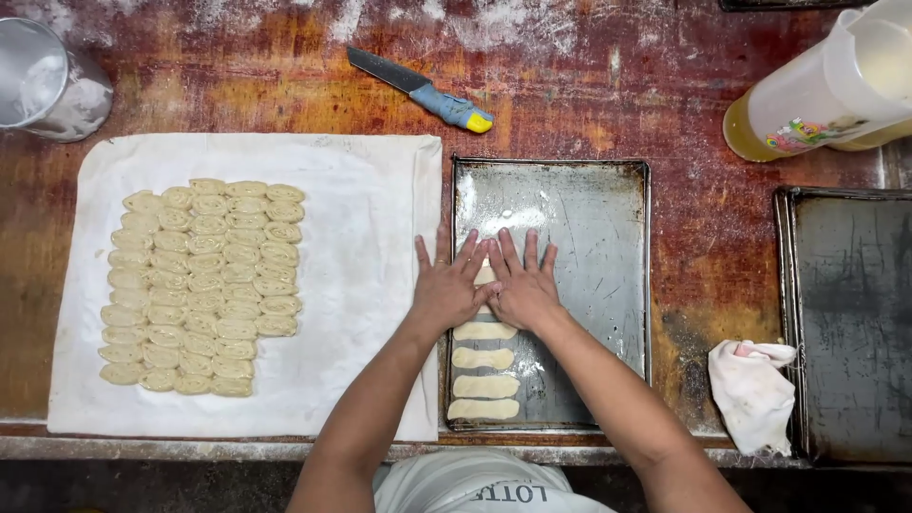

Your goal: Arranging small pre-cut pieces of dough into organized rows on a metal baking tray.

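Note:
My left hand [445, 282] and my right hand [521, 282] lie flat side by side, fingers spread, pressing a pale piece of dough [485, 275] on a worn metal baking tray [594, 223]. Only a strip of that piece shows between the hands. Below them, several flattened oblong dough pieces [484, 359] lie in a column along the tray's left side. To the left, a white cloth [366, 247] carries many small coiled dough rounds [204, 285] packed in rows.
A knife [418, 90] with a blue and yellow handle lies on the floured reddish table above the tray. A clear plastic jug of yellow liquid [817, 100], a second dark tray [850, 323], a crumpled white rag [753, 391] and a metal cup [43, 81] stand around.

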